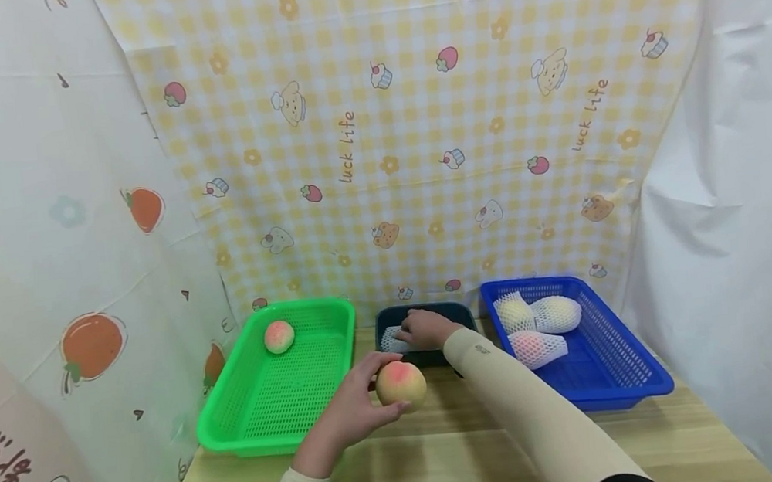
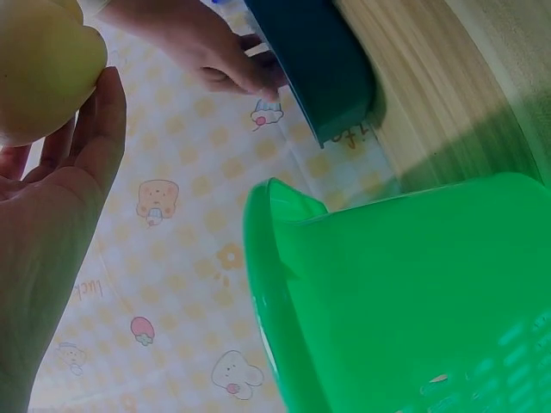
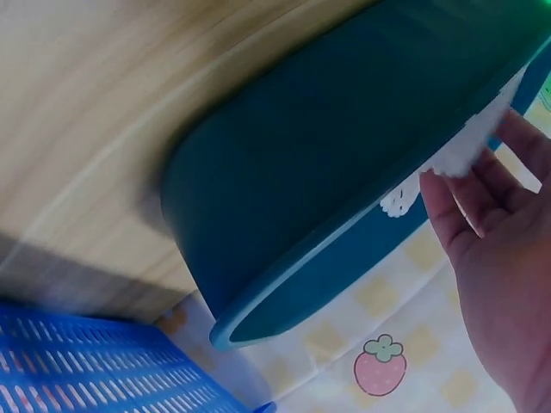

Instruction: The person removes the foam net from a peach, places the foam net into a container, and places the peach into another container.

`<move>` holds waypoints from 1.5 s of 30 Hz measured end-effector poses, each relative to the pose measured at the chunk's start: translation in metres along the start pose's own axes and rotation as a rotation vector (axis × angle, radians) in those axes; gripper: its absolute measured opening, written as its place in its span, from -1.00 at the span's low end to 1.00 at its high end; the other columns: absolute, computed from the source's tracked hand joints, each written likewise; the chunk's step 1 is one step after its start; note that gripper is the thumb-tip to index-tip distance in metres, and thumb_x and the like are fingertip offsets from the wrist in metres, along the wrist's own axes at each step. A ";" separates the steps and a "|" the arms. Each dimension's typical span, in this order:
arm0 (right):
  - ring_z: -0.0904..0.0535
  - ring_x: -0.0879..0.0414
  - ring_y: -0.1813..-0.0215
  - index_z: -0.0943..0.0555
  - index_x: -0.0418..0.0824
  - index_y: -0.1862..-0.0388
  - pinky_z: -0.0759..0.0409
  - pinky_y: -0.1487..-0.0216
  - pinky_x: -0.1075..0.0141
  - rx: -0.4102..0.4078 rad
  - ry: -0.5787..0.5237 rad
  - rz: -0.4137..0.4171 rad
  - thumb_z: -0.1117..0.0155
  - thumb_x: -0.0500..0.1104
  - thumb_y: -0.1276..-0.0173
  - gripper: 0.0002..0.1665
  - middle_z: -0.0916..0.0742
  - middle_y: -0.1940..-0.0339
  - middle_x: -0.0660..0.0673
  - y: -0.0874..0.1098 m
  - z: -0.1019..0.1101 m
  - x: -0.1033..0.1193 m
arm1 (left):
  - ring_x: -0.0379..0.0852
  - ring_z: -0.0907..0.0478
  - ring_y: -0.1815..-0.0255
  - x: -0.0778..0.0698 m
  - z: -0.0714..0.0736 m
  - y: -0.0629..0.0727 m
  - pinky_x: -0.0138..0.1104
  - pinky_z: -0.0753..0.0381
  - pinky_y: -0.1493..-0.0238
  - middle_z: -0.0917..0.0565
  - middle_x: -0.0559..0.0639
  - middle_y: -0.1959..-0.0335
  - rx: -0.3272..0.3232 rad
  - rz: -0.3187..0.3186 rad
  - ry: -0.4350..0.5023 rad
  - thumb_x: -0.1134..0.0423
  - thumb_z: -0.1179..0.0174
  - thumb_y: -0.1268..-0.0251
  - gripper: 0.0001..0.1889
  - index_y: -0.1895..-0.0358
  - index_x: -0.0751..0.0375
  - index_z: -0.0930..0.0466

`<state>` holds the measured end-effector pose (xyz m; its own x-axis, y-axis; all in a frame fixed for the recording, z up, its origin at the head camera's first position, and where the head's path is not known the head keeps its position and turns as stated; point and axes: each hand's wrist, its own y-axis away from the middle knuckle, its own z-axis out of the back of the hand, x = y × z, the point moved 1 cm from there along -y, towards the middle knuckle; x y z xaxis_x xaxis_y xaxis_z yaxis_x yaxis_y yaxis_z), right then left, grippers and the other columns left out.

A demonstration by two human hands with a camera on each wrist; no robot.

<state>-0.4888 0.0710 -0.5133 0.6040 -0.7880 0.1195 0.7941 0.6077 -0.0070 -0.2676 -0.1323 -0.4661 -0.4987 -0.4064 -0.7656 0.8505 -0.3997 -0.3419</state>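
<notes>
While the left hand [image 1: 360,406] grips a bare peach [image 1: 403,386] from the side, thumb low and fingers over the top, the fruit is held above the table [image 1: 434,453], just on the near side of the teal box [image 1: 461,316]. That side grip leaves most of the peach uncovered, probably to keep its free end clear, and leaves the other arm to reach past it. The right hand [image 1: 428,330] dips into the box, its fingertips at a white foam net [image 1: 392,340]; whether they pinch it or merely touch it I cannot tell.

Left of the box stands a green basket [image 1: 289,394] with a second peach [image 1: 280,336] towards its far end. Right of the box, a blue basket [image 1: 579,366] holds three netted fruits [image 1: 556,314]. Between the two baskets, the box presumably sits within reach of either hand. Behind it hangs a checked cloth [image 1: 423,191].

How many nets the box contains is hidden by its wall and the fingers. The left wrist view cuts off the held peach, and mesh obscures the netted skins.
</notes>
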 end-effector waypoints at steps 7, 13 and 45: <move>-0.72 -0.03 -0.09 -0.75 -0.16 -0.20 -0.74 -0.16 0.01 0.003 0.030 0.031 -0.56 -0.12 -0.52 -0.65 -0.73 -0.09 -0.16 0.005 -0.001 0.003 | -0.12 -0.65 -0.18 -0.002 0.002 0.000 -0.09 -0.71 -0.25 -0.58 -0.19 -0.33 0.011 0.002 0.011 0.03 -0.64 -0.30 -0.30 -0.48 -0.18 -0.56; -0.70 -0.12 -0.26 -0.73 -0.16 -0.35 -0.71 -0.28 0.02 0.036 0.018 -0.044 -0.60 -0.17 -0.49 -0.50 -0.73 -0.22 -0.20 0.005 -0.003 0.005 | -0.13 -0.65 -0.17 -0.003 0.002 0.001 -0.08 -0.71 -0.26 -0.59 -0.22 -0.32 0.008 0.010 0.006 -0.02 -0.64 -0.30 -0.29 -0.48 -0.19 -0.55; -0.71 -0.14 -0.19 -0.76 -0.28 -0.21 -0.69 -0.26 -0.06 -0.175 -0.178 -0.029 -0.49 -0.09 -0.59 -0.64 -0.79 -0.11 -0.19 0.057 0.044 0.014 | -0.12 -0.63 -0.22 -0.005 0.004 0.000 -0.12 -0.72 -0.25 -0.58 -0.19 -0.36 0.005 -0.003 -0.038 0.01 -0.65 -0.30 -0.29 -0.48 -0.10 -0.55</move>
<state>-0.4380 0.0991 -0.4682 0.5719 -0.7655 0.2948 0.8198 0.5465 -0.1712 -0.2663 -0.1337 -0.4601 -0.5070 -0.4362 -0.7434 0.8484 -0.4050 -0.3409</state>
